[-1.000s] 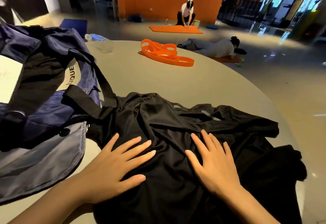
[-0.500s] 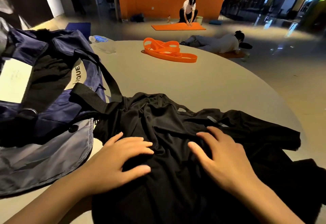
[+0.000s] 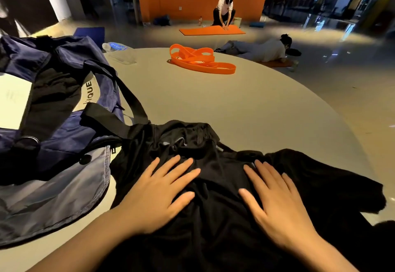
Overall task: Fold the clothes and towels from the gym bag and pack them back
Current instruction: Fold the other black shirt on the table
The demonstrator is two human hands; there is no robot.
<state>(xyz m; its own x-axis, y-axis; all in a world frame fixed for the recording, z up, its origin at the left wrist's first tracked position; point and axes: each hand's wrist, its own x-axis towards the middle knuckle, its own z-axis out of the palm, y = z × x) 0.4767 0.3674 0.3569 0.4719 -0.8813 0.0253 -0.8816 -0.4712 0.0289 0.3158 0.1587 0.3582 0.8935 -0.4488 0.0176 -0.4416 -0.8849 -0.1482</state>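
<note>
Head view: both hands, left hand (image 3: 158, 194) and right hand (image 3: 277, 203), flat, fingers spread, pressing crumpled black garment (image 3: 213, 186) at near counter (image 3: 235, 104) edge; gym bag (image 3: 55, 104) touching left; far side bare.

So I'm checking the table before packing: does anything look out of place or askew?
Mostly the clear plastic water bottle: it lies on its side at the round grey table's far edge. The black garment is still crumpled under both hands.

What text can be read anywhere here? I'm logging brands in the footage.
"VQUE": black capitals on the pale panel of the navy gym bag, its start hidden by a black strap.
Water bottle: blue label print, too blurred to read.
White sheet: faint marks, unreadable.
</note>
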